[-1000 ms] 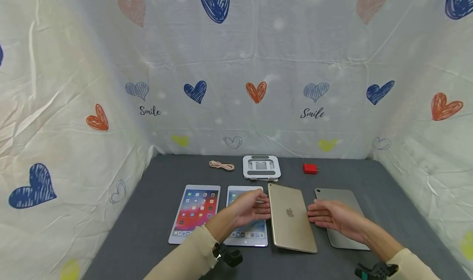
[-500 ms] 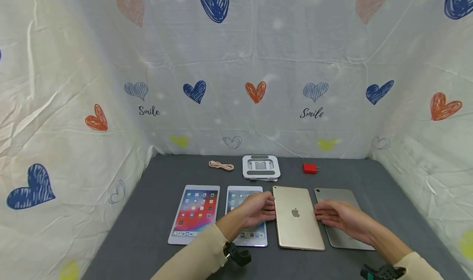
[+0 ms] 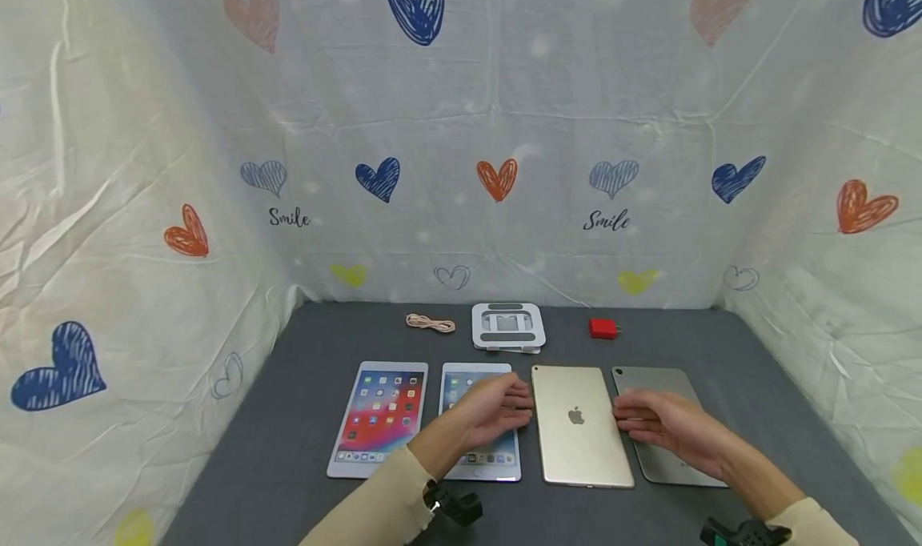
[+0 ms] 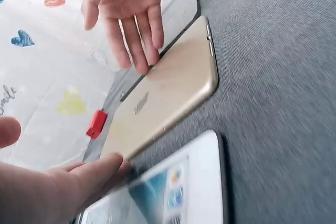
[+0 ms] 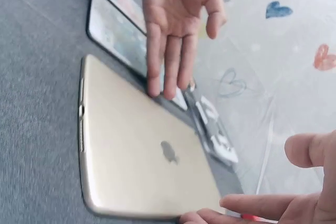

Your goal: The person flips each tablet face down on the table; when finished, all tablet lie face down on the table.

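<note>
A gold tablet (image 3: 582, 442) lies flat on the grey table, its back with the apple logo facing up. My left hand (image 3: 493, 411) is at its left edge, over the white tablet (image 3: 497, 467) whose lit screen faces up. On the other side, my right hand (image 3: 670, 432) reaches over a grey tablet (image 3: 666, 467), fingertips at the gold one's right edge. Both hands have extended fingers and grip nothing. In the left wrist view the left fingers (image 4: 100, 174) lie beside the gold tablet; whether they touch it, I cannot tell.
Another white tablet (image 3: 382, 414) with a red and blue screen lies at the left. Behind the row are a coiled pale cable (image 3: 430, 323), a white folded stand (image 3: 508, 327) and a red charger plug (image 3: 603, 328). A heart-printed cloth (image 3: 432, 234) hangs behind the table.
The gold tablet was tilted with one edge raised; it has come down flat, shifted slightly right. Both hands moved right with it, then the left hand drew back a little.
</note>
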`<move>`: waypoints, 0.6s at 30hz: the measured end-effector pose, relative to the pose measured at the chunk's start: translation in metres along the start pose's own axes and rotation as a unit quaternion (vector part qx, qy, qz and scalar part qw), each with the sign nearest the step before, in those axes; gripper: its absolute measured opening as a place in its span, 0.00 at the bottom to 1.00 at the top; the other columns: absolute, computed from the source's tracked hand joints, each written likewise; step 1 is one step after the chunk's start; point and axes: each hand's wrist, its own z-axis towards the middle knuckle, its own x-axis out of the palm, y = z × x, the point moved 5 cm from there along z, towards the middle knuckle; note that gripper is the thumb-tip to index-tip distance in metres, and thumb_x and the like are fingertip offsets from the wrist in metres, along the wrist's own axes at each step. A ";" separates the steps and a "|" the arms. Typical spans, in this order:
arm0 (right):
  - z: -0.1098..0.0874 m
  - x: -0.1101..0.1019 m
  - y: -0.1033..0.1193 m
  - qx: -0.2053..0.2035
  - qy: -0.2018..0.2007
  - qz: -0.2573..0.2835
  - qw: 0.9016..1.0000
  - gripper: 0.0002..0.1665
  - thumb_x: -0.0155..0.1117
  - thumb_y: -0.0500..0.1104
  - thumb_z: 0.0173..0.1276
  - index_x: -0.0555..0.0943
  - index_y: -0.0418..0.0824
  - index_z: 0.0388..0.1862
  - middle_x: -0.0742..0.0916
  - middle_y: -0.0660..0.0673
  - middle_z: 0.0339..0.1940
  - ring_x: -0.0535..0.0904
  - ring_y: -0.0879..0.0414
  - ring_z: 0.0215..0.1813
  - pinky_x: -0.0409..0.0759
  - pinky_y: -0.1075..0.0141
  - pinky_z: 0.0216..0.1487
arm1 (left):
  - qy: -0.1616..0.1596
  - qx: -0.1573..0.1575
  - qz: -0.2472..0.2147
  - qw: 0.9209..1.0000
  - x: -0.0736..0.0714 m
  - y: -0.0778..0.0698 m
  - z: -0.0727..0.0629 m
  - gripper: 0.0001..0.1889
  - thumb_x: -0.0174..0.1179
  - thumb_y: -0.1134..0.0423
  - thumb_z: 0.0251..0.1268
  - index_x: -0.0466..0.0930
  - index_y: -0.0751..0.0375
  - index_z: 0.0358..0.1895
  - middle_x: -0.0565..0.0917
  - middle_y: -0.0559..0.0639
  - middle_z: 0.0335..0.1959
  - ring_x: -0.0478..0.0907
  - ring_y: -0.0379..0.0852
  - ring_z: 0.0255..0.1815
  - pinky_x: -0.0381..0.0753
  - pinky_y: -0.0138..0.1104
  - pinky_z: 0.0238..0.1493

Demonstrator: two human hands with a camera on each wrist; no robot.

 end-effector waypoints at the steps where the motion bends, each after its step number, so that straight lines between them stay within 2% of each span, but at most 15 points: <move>1: -0.001 0.001 0.001 -0.003 0.004 -0.002 1.000 0.41 0.45 0.55 0.92 0.62 0.21 0.82 0.74 0.23 0.81 0.76 0.34 0.79 0.80 0.48 0.78 | 0.006 0.001 -0.001 1.000 -0.003 0.000 -0.003 0.29 0.49 0.64 0.79 0.67 0.86 0.72 0.73 0.83 0.73 0.73 0.75 0.77 0.73 0.60 0.82; 4: -0.004 0.006 0.005 -0.028 0.032 0.003 0.999 0.44 0.46 0.57 0.92 0.59 0.20 0.84 0.72 0.24 0.82 0.76 0.37 0.80 0.81 0.53 0.78 | 0.022 -0.001 -0.001 1.000 -0.016 -0.001 -0.014 0.29 0.48 0.62 0.83 0.68 0.85 0.74 0.74 0.80 0.75 0.73 0.74 0.78 0.73 0.60 0.81; 7: -0.007 0.013 0.010 -0.060 0.083 0.037 0.994 0.44 0.45 0.56 0.93 0.56 0.20 0.85 0.74 0.27 0.82 0.79 0.46 0.78 0.82 0.59 0.77 | 0.040 -0.010 -0.001 0.999 -0.031 -0.003 -0.028 0.28 0.49 0.60 0.86 0.70 0.83 0.75 0.76 0.77 0.75 0.75 0.71 0.78 0.76 0.57 0.79; 10: -0.009 0.022 0.015 -0.082 0.146 0.095 0.981 0.42 0.43 0.53 0.94 0.54 0.19 0.85 0.78 0.34 0.81 0.81 0.54 0.76 0.80 0.62 0.77 | 0.058 -0.018 0.001 0.998 -0.045 -0.007 -0.041 0.28 0.53 0.59 0.86 0.71 0.80 0.76 0.78 0.73 0.74 0.78 0.67 0.77 0.79 0.54 0.77; 13: -0.008 0.033 0.021 -0.084 0.195 0.148 0.966 0.39 0.42 0.50 0.95 0.55 0.21 0.86 0.81 0.39 0.79 0.81 0.54 0.76 0.79 0.62 0.79 | 0.066 -0.022 0.006 0.998 -0.061 -0.014 -0.054 0.29 0.58 0.59 0.85 0.71 0.78 0.77 0.78 0.72 0.75 0.80 0.65 0.75 0.80 0.53 0.75; 15: -0.005 0.041 0.023 -0.080 0.205 0.166 0.961 0.38 0.43 0.49 0.94 0.56 0.22 0.86 0.81 0.39 0.78 0.81 0.53 0.77 0.78 0.60 0.80 | 0.065 -0.020 0.011 0.998 -0.072 -0.018 -0.062 0.30 0.61 0.59 0.84 0.70 0.78 0.77 0.78 0.72 0.75 0.80 0.65 0.75 0.81 0.52 0.74; 18: 0.003 0.053 0.024 -0.069 0.192 0.168 0.965 0.39 0.47 0.49 0.93 0.55 0.22 0.86 0.79 0.36 0.80 0.80 0.50 0.77 0.78 0.58 0.80 | 0.056 -0.012 0.017 0.998 -0.089 -0.025 -0.072 0.31 0.62 0.60 0.84 0.69 0.79 0.78 0.77 0.73 0.76 0.80 0.65 0.74 0.82 0.51 0.74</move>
